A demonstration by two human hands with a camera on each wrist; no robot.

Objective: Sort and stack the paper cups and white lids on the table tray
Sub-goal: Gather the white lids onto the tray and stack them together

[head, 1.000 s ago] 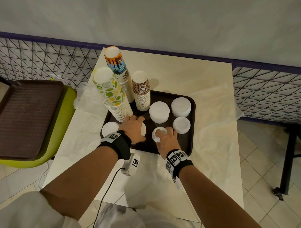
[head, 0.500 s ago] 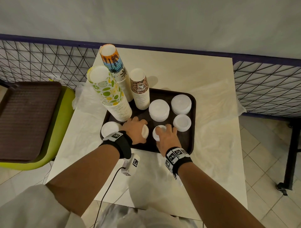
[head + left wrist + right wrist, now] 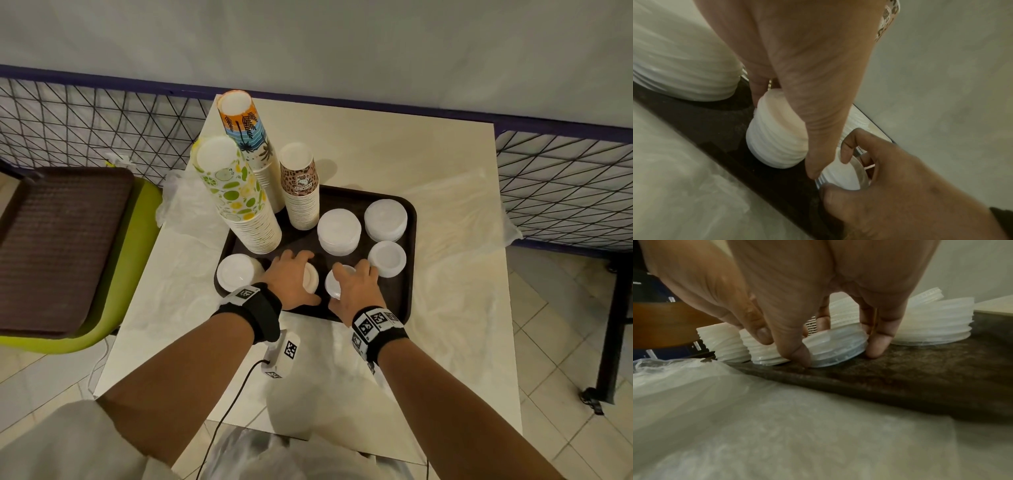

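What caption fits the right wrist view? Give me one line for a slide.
Right hand grips a tilted white lid on the dark tray, lid stacks behind.

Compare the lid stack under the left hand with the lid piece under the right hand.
The left hand grips a taller lid stack of many ribbed layers; the right hand pinches a much lower lid piece. The stack stands upright on the tray; the low piece is tilted, one edge raised. Both are round and white.
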